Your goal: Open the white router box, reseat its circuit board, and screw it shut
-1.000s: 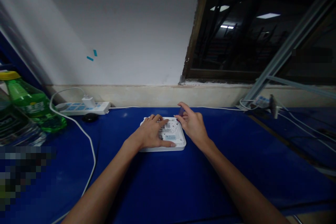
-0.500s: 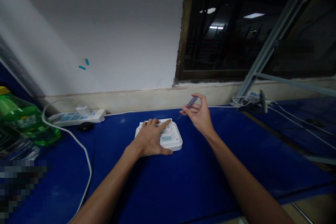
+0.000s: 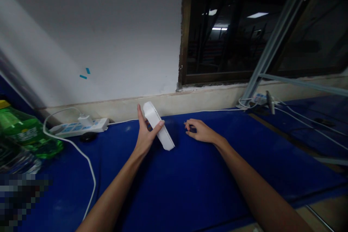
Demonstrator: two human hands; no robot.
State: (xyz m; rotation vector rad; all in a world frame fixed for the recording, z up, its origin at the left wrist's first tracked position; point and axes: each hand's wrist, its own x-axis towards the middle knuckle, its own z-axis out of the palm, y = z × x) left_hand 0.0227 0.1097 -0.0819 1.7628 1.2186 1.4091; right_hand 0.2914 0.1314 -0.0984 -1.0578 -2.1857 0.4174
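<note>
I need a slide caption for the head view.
Left hand holds a white plastic box on edge above a blue mat; right hand lies nearby.

The flat white housing [image 3: 164, 137] is smooth, matt plastic. Under it, the blue worktop covering [image 3: 176, 188] looks matt and faintly scuffed. The green plastic bottle [image 3: 24, 134] by the left edge is glossy, and the grey metal rail [image 3: 280, 32] has a dull sheen.
</note>
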